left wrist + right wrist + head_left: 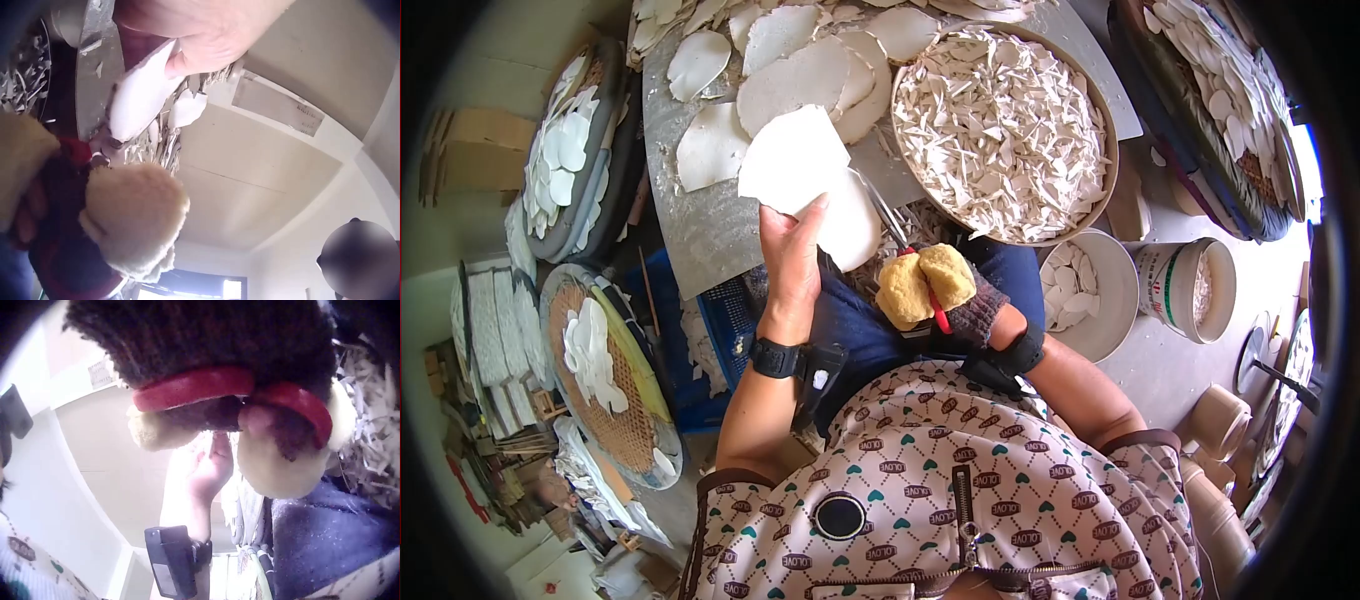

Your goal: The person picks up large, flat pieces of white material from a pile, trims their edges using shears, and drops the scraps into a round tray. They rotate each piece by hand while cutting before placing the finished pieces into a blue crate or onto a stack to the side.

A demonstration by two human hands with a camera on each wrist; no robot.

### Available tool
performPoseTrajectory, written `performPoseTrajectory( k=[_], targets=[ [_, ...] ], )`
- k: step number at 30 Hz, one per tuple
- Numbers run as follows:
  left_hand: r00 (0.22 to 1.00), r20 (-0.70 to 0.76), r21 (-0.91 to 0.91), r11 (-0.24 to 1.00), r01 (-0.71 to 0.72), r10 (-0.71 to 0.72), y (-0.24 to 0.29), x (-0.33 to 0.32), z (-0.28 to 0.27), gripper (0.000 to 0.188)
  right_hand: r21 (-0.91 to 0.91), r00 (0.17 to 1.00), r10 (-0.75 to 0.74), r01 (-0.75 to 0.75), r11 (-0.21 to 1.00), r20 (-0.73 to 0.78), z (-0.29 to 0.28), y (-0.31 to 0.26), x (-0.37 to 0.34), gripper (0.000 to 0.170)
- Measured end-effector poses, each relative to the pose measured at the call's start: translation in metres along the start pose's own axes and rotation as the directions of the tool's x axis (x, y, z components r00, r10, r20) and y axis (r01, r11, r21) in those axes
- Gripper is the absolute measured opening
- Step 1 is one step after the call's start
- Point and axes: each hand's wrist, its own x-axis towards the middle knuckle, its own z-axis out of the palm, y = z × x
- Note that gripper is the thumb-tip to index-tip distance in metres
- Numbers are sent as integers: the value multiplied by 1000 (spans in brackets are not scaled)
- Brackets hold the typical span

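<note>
My left hand (792, 255) pinches a thin white slice (795, 155) by its near edge, thumb on its face. A second pale slice (852, 228) shows just under it, toward the shears. In the left wrist view, the held slice (142, 94) stands beside the broad metal blade (100, 62). My right hand (982, 312), in a dark knitted glove, grips red-handled shears (886, 212). Yellow sponge padding (946, 278) wraps the handles. The right wrist view shows the red handle loops (194, 387) around the gloved fingers, which the sponge partly hides.
Pale slices (790, 85) lie over the metal table (662, 215). A large round tray (1112, 150) of cut strips stands at its right. Buckets (1122, 330) with pieces are right of my knees. Round racks (560, 350) of slices stand left, a blue crate (700, 385) beside my leg.
</note>
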Motion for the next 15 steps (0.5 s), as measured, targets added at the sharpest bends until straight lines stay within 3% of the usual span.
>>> performPoseTrajectory(
  k=[1, 7, 9, 11, 15],
  targets=[
    [1000, 11, 13, 1000, 9, -9, 0, 2, 0, 43, 63, 999, 43, -41, 997, -24, 2, -4, -2, 21],
    [988, 142, 25, 998, 51, -54, 1, 9, 17, 39, -252, 997, -79, 77, 965, 0, -26, 1, -15, 23],
    [982, 182, 30, 998, 54, -58, 1, 14, 27, 40, -524, 987, -155, 150, 838, 35, -36, -3, -20, 24],
    [975, 213, 41, 998, 53, -60, -1, 18, 37, 41, -654, 976, -214, 187, 733, 39, -44, -4, -28, 25],
    [955, 263, 31, 991, 133, -137, 8, 21, 56, 35, -674, 963, -270, 187, 715, -19, -48, -8, -35, 20]
  ],
)
